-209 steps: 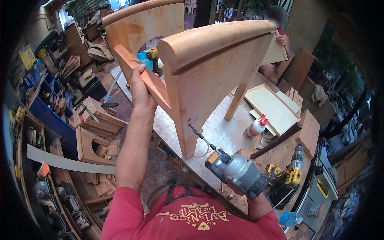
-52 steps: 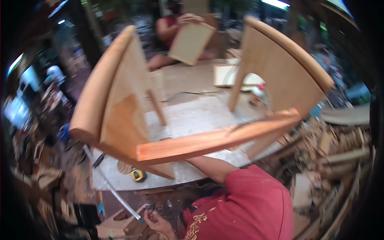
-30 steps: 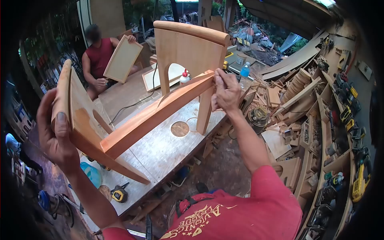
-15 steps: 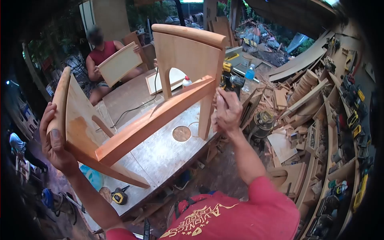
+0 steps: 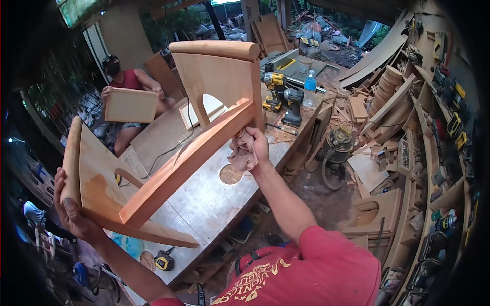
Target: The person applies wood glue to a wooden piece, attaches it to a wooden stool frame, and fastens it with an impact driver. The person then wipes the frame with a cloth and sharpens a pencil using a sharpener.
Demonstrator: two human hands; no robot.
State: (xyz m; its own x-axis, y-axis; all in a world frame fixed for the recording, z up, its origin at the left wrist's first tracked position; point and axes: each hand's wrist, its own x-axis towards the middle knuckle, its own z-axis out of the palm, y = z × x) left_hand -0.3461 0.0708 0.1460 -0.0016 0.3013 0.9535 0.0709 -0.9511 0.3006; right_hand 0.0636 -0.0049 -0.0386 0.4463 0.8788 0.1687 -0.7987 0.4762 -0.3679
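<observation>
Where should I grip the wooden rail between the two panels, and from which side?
Likely mid-length on the rail, coming from the near side: that stretch is narrow, raised above the tabletop and unobstructed, while the right hand and rag crowd its right end.

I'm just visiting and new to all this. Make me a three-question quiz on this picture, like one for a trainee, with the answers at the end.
1. What does the person's right hand hold?

2. True or false: the person's left hand grips a drill.

3. Which thing spans the gap from the left panel to the right panel?
A) a bottle
B) a wooden rail
C) a tape measure

Key:
1. A crumpled cloth.
2. False; it grips the rounded edge of the left panel.
3. B
</observation>
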